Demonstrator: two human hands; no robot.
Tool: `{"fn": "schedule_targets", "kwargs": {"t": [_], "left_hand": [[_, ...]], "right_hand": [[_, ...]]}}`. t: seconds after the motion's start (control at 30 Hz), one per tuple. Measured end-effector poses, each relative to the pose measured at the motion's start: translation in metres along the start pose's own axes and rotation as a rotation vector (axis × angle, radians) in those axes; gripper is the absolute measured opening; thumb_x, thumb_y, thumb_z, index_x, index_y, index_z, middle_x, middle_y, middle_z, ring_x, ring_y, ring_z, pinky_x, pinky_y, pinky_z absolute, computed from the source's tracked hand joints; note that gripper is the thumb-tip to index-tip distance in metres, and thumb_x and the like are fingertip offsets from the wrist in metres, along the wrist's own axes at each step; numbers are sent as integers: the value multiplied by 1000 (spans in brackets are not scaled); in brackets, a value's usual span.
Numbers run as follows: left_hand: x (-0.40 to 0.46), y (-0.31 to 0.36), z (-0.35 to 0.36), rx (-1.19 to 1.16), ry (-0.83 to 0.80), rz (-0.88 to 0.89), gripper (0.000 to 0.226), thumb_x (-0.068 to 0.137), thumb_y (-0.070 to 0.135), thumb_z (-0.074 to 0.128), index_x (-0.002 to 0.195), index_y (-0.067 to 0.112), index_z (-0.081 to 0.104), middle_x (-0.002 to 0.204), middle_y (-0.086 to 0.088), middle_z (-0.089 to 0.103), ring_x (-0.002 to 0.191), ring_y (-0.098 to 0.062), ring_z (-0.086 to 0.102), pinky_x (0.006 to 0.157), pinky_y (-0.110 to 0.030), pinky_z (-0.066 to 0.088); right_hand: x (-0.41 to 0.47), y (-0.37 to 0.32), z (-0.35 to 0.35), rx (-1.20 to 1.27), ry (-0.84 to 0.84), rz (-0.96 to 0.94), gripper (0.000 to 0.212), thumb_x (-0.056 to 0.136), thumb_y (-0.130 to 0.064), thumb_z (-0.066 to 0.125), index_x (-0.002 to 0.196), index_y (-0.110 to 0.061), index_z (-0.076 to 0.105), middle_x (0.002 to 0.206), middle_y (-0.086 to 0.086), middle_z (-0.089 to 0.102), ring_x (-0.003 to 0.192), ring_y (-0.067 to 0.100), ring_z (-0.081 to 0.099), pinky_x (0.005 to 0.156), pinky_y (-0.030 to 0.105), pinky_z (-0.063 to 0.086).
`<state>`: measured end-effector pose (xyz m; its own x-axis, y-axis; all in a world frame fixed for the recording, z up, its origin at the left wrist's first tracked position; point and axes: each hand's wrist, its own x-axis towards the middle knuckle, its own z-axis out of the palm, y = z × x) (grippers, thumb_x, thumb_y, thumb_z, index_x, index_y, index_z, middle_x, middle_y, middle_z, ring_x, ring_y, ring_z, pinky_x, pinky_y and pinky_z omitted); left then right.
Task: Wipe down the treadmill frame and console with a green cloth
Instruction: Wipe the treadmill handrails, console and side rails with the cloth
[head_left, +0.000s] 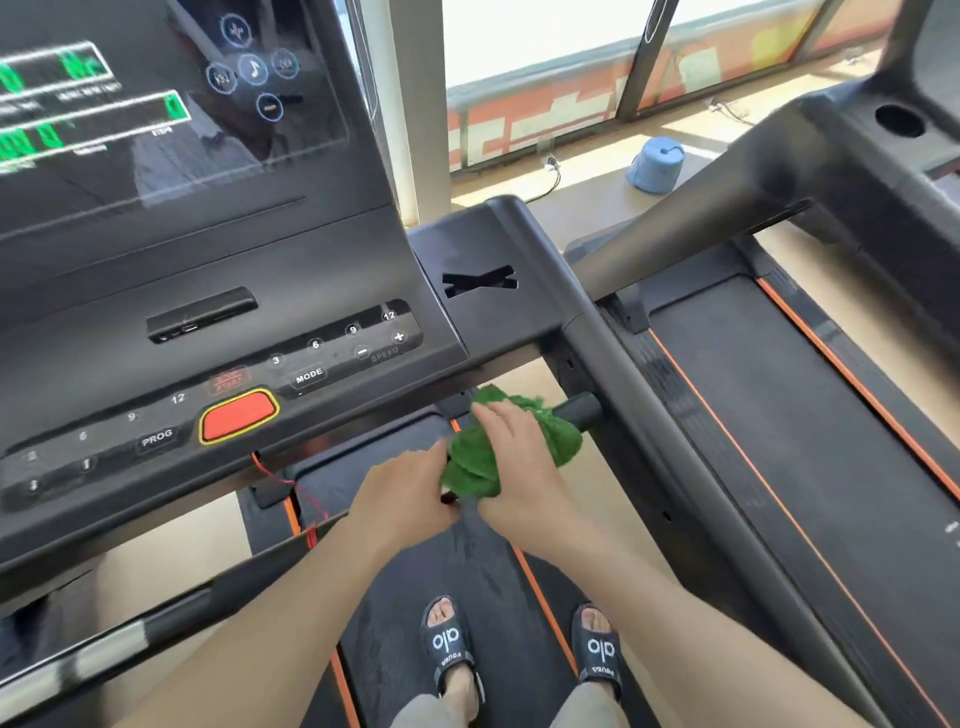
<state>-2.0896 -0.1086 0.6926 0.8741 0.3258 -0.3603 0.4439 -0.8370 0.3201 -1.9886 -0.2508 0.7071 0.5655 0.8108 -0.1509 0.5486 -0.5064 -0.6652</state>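
The treadmill console (218, 322) fills the upper left, black with a lit screen, number keys and a red stop button (238, 417). A short black handle bar (579, 410) juts inward from the right frame arm (639, 395). The green cloth (470, 462) is wrapped around this bar. My right hand (519, 467) grips the cloth over the bar from above. My left hand (410, 493) holds the bar's near end just left of the cloth, fingers curled around it. The bar's middle is hidden under the cloth.
A second treadmill (810, 395) with orange trim stands close on the right. A blue cylindrical object (655, 165) lies on the floor by the window. A red safety cord (280, 480) hangs under the console. My sandalled feet (524, 654) stand on the belt.
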Motion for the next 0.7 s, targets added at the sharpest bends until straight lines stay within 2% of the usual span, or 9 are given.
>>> {"fn": "schedule_targets", "kwargs": {"t": [0.1,0.17,0.23,0.33,0.43,0.53,0.57,0.63,0.7], "left_hand": [[1,1,5,-9,57,13,27,80,47,52,97,26,45,91,3,68,87,-29,66,65,-36,46],[3,2,5,2,41,16,26,78,42,54,96,25,46,91,2,67,87,-30,65,65,-35,42],[4,1,3,9,19,8,29,78,40,57,101,25,48,92,1,67,85,-30,65,66,-35,43],[5,1,2,13,4,9,34,77,38,58,109,26,51,93,1,67,84,-31,65,66,-35,45],[5,3,-1,54,7,10,27,78,34,56,103,24,51,89,-2,65,79,-32,64,63,-34,44],[5,5,-3,75,-19,-6,20,79,34,56,88,22,43,85,-4,62,75,-31,63,61,-33,45],[6,4,-3,73,-26,-5,21,80,35,56,87,23,41,85,-4,61,75,-31,62,62,-34,45],[6,3,-2,60,-32,2,21,79,36,55,88,25,39,84,-3,61,74,-30,61,65,-36,49],[7,2,0,49,-35,-10,20,79,37,54,88,26,40,83,-2,60,72,-29,61,66,-38,53]], "right_hand": [[7,14,-27,-403,-284,-204,113,67,-24,78,161,-17,15,161,11,23,151,30,18,126,41,12],[17,19,-45,-553,-337,-267,103,71,-29,77,158,-19,23,152,9,36,136,30,38,119,38,26],[34,14,-50,-661,-381,-306,78,75,-33,75,143,-19,41,129,5,52,112,30,56,96,39,43],[62,-4,-45,-706,-521,-196,49,76,-27,76,115,-17,48,104,3,56,92,30,62,65,36,46],[83,-18,-47,-706,-776,-13,47,66,-11,80,107,-12,55,87,2,60,73,25,60,48,25,39],[108,-27,-50,-611,-1028,234,54,57,-10,87,108,-8,70,88,6,73,69,25,68,53,25,55],[118,-28,-49,-595,-1148,321,59,53,-13,89,110,-8,72,96,9,76,77,28,73,65,32,61],[132,-25,-39,-580,-1337,471,65,50,-14,90,113,-7,73,107,15,76,96,36,74,87,49,59],[134,-21,-32,-621,-1347,473,61,56,-11,88,115,-6,72,110,17,75,96,36,73,87,50,59]]}}
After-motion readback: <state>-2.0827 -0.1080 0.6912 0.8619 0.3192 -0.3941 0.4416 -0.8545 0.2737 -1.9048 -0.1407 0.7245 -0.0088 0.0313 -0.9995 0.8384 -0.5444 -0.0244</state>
